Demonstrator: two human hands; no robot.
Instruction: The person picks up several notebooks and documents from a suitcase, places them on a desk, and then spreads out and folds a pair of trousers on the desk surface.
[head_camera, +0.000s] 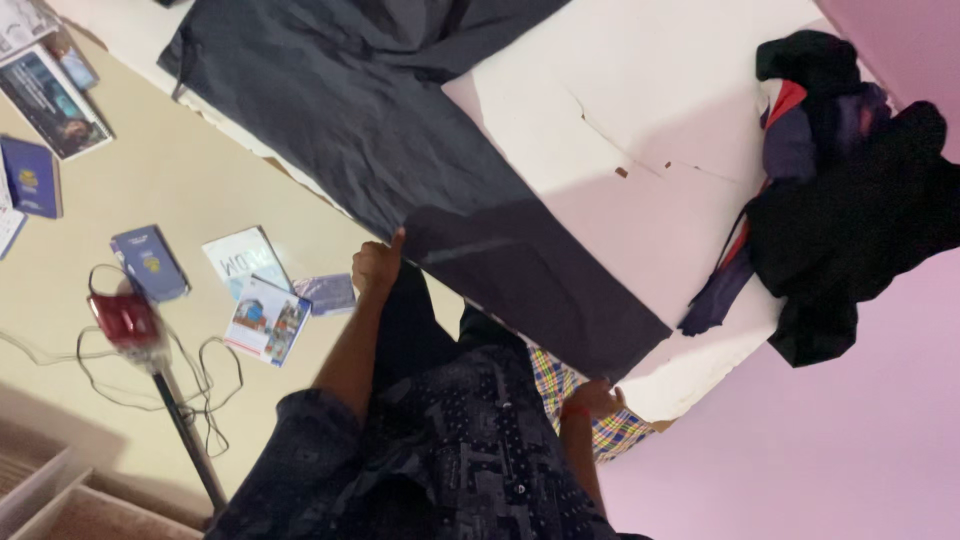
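A dark grey garment (400, 130) lies spread across a white surface (650, 110), with one long end reaching toward me. My left hand (376, 266) grips the near left corner of that end, thumb up on the cloth. My right hand (596, 399), with a red band at the wrist, is closed at the near right corner, just under the cloth's edge. Below that hand shows a piece of checked yellow and blue fabric (560, 385). My dark patterned shirt fills the bottom of the view.
A heap of dark clothes with red and purple parts (840, 190) sits at the surface's right end. On the beige floor to the left lie several books (150, 262), a red device (122, 318) with cables and a thin black pole (190, 440). A pink wall is at right.
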